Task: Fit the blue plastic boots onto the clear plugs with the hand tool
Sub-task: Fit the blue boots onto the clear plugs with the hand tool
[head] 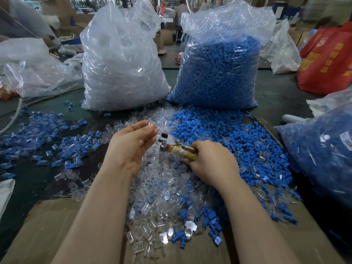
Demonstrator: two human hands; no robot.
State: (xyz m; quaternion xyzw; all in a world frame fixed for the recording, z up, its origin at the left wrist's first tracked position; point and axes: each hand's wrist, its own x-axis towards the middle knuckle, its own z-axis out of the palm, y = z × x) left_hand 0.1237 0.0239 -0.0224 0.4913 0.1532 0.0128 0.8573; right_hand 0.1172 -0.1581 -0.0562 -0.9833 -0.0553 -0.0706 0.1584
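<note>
Can't make out much of the hand tool: handles buried inside the right hand, head partly behind the left hand. Something clear pinched at the left fingertips, too blurry to call. Blue bag cut off at the right edge, label unreadable. Background just blur.

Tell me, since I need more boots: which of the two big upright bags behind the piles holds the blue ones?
The upright bag on the right: it shows solid blue, while the left bag holds only clear parts.
</note>
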